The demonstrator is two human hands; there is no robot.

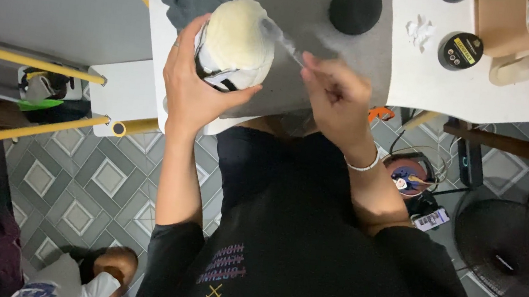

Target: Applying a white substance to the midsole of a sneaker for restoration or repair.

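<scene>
Head view, looking straight down: the left hand (189,85) is wrapped round a shoe (236,44), fingers curled under its side and thumb across the front, with the pale cream sole turned up towards the camera. The shoe is lifted just above the grey mat (327,50) on the white table (480,86). The right hand (338,97) is pinched shut on a thin clear-handled brush (282,39), whose far end meets the sole just beyond the left thumb. The risk I see is slip: the shoe is held from one side only, so a firm push from the brush could twist it in the palm. The pinch sits far back on the handle, so the tip may wander off the sole edge onto the dark upper. Beyond the right hand's knuckles, a black round pad (355,7) and a small black tin (459,51) sit near; a wide stroke could knock them. There is only this one view to go on.
</scene>
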